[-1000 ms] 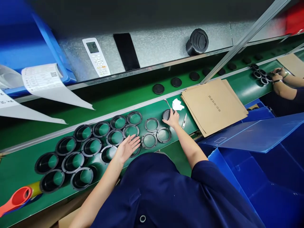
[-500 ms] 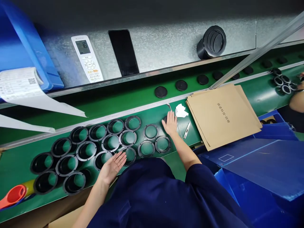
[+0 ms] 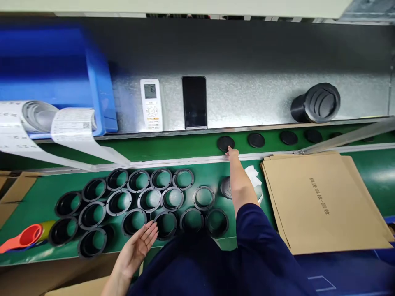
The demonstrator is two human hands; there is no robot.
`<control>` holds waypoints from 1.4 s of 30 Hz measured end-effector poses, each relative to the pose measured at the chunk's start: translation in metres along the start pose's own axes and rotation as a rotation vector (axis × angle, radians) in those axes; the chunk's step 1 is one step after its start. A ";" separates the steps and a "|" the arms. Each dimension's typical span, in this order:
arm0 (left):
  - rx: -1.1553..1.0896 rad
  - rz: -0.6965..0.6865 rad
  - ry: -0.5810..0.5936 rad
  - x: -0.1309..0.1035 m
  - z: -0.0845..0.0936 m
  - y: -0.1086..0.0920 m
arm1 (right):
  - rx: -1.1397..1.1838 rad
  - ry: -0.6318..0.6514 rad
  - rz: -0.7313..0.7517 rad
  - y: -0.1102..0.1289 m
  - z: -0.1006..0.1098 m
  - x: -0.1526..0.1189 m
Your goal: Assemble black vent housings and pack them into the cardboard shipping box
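My right hand (image 3: 232,152) reaches across to the back strip, its fingers closed at the near edge of a round black disc (image 3: 225,143). My left hand (image 3: 138,245) is open, palm turned up and fingers stretched, just below the black flanged rings (image 3: 166,224); nothing lies in it. Several such rings stand in rows on the green work surface, most of them left of my right arm. Beside that forearm sits a round black ribbed piece (image 3: 226,187), partly hidden by the arm.
More black discs (image 3: 256,140) line the back strip. Brown cardboard sheets (image 3: 327,205) lie at right, by crumpled white paper (image 3: 253,176). On the metal shelf are a remote control (image 3: 152,105), a phone (image 3: 194,102), a black air vent (image 3: 316,102) and a blue bin (image 3: 106,98) with label rolls.
My right hand has left the ribbed piece on the work surface and moved up to the nearest disc behind it. The left hand stays open near the rings. The view has turned.
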State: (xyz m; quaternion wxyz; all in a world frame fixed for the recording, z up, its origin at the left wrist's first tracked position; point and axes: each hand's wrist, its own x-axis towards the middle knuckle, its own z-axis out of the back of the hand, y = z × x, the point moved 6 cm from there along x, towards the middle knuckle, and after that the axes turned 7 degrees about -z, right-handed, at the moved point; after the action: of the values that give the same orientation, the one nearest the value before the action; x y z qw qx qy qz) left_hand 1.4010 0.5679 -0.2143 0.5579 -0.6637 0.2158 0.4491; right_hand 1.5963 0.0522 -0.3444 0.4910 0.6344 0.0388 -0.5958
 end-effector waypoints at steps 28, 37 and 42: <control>-0.298 -0.034 0.853 -0.069 -0.058 -0.053 | -0.524 0.651 1.396 -0.116 -0.022 -0.417; -0.115 0.052 0.794 -0.079 -0.051 -0.041 | -0.655 0.658 1.495 -0.143 -0.023 -0.422; -0.019 0.092 0.840 -0.078 -0.055 -0.032 | -0.658 0.680 1.433 -0.147 -0.020 -0.416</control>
State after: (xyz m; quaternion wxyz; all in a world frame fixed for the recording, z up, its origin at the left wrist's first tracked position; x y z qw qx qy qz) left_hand 1.4062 0.5092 -0.1327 0.3947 -0.7838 0.4498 0.1661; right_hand 1.3977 0.3642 -0.1022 0.8696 0.4753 -0.0553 0.1223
